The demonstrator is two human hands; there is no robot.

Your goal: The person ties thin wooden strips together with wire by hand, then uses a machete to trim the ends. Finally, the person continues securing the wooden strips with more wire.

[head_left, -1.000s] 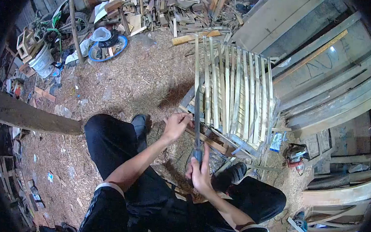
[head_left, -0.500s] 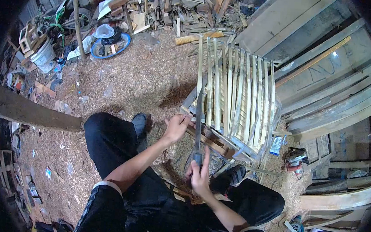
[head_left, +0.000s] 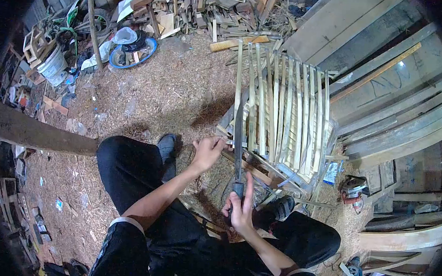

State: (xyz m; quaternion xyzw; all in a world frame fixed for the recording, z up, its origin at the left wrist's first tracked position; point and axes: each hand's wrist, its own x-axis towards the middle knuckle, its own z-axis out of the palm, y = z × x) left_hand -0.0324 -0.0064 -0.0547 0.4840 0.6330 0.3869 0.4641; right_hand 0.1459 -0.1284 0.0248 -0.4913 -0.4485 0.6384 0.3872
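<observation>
My right hand (head_left: 240,208) is wrapped round the dark handle of a long knife (head_left: 239,139), its index finger stretched along the handle. The narrow grey blade points away from me, beside the slatted wooden rack. My left hand (head_left: 209,152) is closed, with fingertips pinching the end of a thin wooden strip (head_left: 229,142) just left of the blade. Most of that strip is hidden by the hand and the blade. Beyond both hands, several pale wooden slats (head_left: 286,111) lie side by side across a wooden frame (head_left: 259,174).
Boards (head_left: 349,24) lean at the right. Scrap wood (head_left: 203,10) is heaped at the back, near a blue basin (head_left: 150,52) and a white bucket (head_left: 53,69). A thick beam (head_left: 44,135) juts in from the left. A red-and-dark power tool (head_left: 353,189) lies right of the rack.
My right hand and the knife have shifted slightly, with the blade a little nearer upright in view. My left hand stays in nearly the same place, its fingers still closed.
</observation>
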